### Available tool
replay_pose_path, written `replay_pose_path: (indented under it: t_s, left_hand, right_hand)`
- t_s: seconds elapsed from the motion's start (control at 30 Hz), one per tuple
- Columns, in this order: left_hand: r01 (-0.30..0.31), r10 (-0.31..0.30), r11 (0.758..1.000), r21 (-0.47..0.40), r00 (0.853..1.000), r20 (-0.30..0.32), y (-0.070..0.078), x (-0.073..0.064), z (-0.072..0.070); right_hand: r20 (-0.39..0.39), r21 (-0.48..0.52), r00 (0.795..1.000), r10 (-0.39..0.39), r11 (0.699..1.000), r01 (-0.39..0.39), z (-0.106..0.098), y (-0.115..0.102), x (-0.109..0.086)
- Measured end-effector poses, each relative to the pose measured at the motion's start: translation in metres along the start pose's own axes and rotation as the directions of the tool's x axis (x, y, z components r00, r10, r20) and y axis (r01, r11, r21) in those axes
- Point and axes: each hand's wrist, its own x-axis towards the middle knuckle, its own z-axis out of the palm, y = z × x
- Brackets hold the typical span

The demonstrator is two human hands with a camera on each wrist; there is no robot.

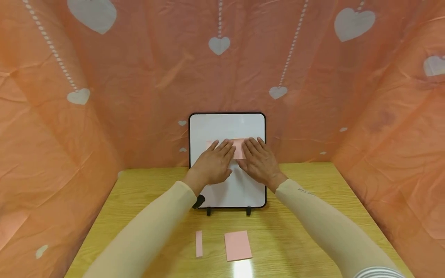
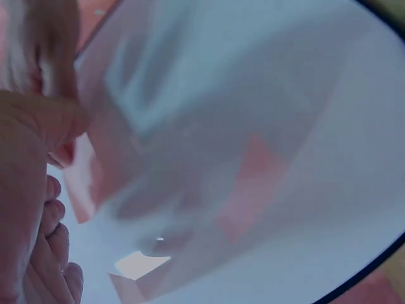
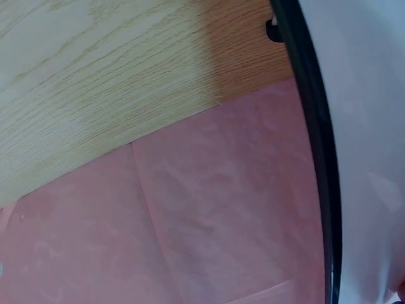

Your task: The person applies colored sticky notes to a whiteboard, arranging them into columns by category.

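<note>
A pink sticky note lies across the middle of a small black-framed whiteboard that stands upright. My left hand, fingers extended, rests on the note's left part and hides it. On its right part rests my right hand, also with straight fingers. The left wrist view shows the note beside the left hand, with the other hand above. To the left of my left fingers, a pink patch shows on the board, mostly covered.
Nearer me on the wooden table lie a pink sticky note pad and a narrow pink strip. The board stands on small black feet; a black object sits by its lower left corner. Pink cloth hangs behind and at both sides.
</note>
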Motion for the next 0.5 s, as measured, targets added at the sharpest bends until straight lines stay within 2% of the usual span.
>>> replay_pose_path:
  t_s: [0.27,0.5]
  left_hand:
    - [-0.017,0.017,1.0,-0.005,0.998,0.058,-0.009,0.016,0.007]
    - [-0.03,0.026,0.998,0.056,0.997,0.074,-0.011,0.024,0.011]
  right_hand:
    - [0.065,0.001,0.998,0.019,1.0,-0.019,-0.001,-0.002,-0.001]
    - [0.065,-0.011,0.998,0.022,1.0,-0.021,0.0,0.001,-0.003]
